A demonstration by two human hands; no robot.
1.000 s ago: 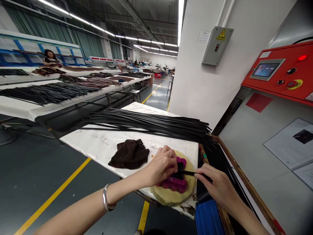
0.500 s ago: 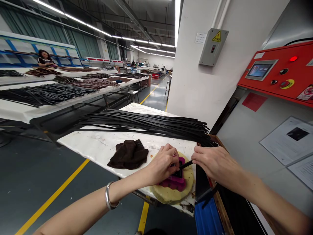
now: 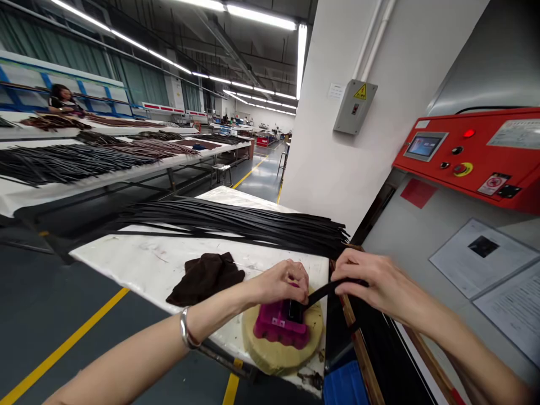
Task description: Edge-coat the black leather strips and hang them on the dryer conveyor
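Note:
My left hand (image 3: 289, 282) is closed over a magenta plastic holder (image 3: 276, 326), its fingertips pinching a black strip (image 3: 321, 292) there; the pinch itself is partly hidden. Right of it, my right hand (image 3: 367, 275) grips the same strip between thumb and fingers, and the strip runs taut between both hands. A small dark block (image 3: 295, 311) sits in the holder beneath my left fingers. Under the holder lies a round yellowish pad (image 3: 274, 360) at the table's near corner. A crumpled dark brown cloth (image 3: 206, 278) rests left of the pad.
A long bundle of black strips (image 3: 236, 222) lies across the back of the white table (image 3: 139, 253). To the right stand a red control panel (image 3: 476, 152) and a wooden-edged trough (image 3: 363, 360), with a blue bin (image 3: 346, 385) below. A person (image 3: 63, 101) sits far left.
My right hand has shifted its hold on the strip, and more strip shows over its fingers. My left hand has moved toward the holder's far side, uncovering more of the holder. The view has turned slightly.

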